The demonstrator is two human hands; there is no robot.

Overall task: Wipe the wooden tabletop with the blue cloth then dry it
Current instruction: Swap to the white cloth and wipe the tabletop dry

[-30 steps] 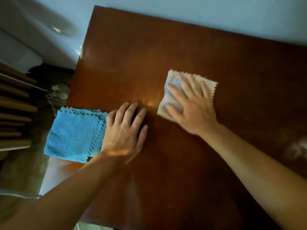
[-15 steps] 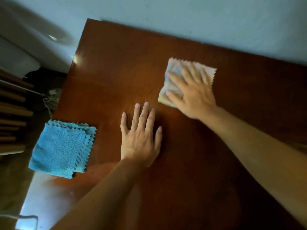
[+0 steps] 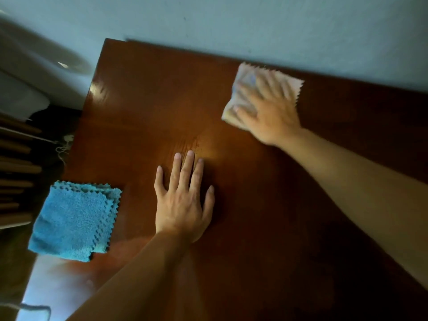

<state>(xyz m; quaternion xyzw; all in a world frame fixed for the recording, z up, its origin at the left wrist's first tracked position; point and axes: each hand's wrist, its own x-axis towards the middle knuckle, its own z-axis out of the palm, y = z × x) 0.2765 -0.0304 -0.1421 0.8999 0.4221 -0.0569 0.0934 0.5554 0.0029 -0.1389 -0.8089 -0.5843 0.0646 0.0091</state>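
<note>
The dark, glossy wooden tabletop [image 3: 150, 100] fills most of the view. A folded blue cloth [image 3: 74, 221] with zigzag edges lies at the table's left edge, overhanging it slightly, and nothing touches it. My left hand [image 3: 183, 205] rests flat on the wood in the middle, fingers apart, to the right of the blue cloth. My right hand [image 3: 271, 117] presses flat on a pale cloth [image 3: 293, 88] near the table's far edge. That hand and cloth are blurred by motion.
A light blue wall [image 3: 231, 24] runs along the table's far edge. Off the left side are wooden slats [image 3: 16, 167], a white cord [image 3: 62, 147] and a white object [image 3: 18, 98]. Light glares on the near left corner [image 3: 46, 286].
My right hand has slid the pale cloth away from me toward the far edge and to the right. My left hand has left the blue cloth and moved right onto bare wood.
</note>
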